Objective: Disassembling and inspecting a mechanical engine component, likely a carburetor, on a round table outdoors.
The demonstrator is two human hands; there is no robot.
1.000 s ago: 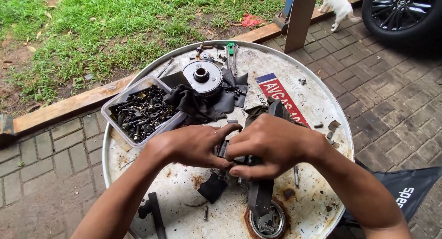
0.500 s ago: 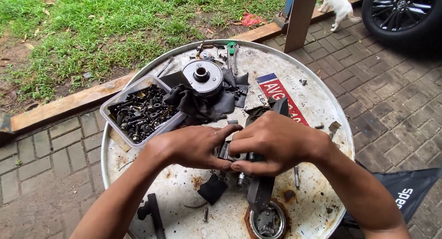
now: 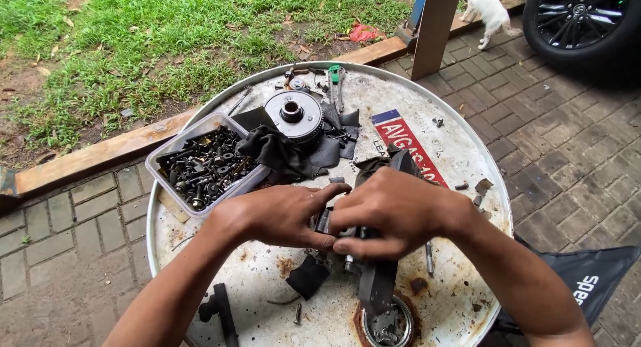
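Observation:
My left hand (image 3: 284, 217) and my right hand (image 3: 400, 213) meet over the middle of a rusty white drum lid (image 3: 441, 143). Both grip a dark greasy metal part (image 3: 377, 283) that lies across the lid; its long black body sticks out below my right hand toward a round opening (image 3: 387, 327). My fingers hide most of the part's middle. A black rubber scrap (image 3: 307, 277) lies just under my left hand.
A grey tray of bolts and nuts (image 3: 203, 166) stands at the lid's left. A round clutch-like disc (image 3: 292, 113) rests on dark rags (image 3: 280, 153) at the back. Grass, a wooden post (image 3: 434, 26), a car wheel (image 3: 581, 20) and a white cat (image 3: 487, 6) surround the drum.
Both hands stay on the part with only small finger shifts; the view has barely moved.

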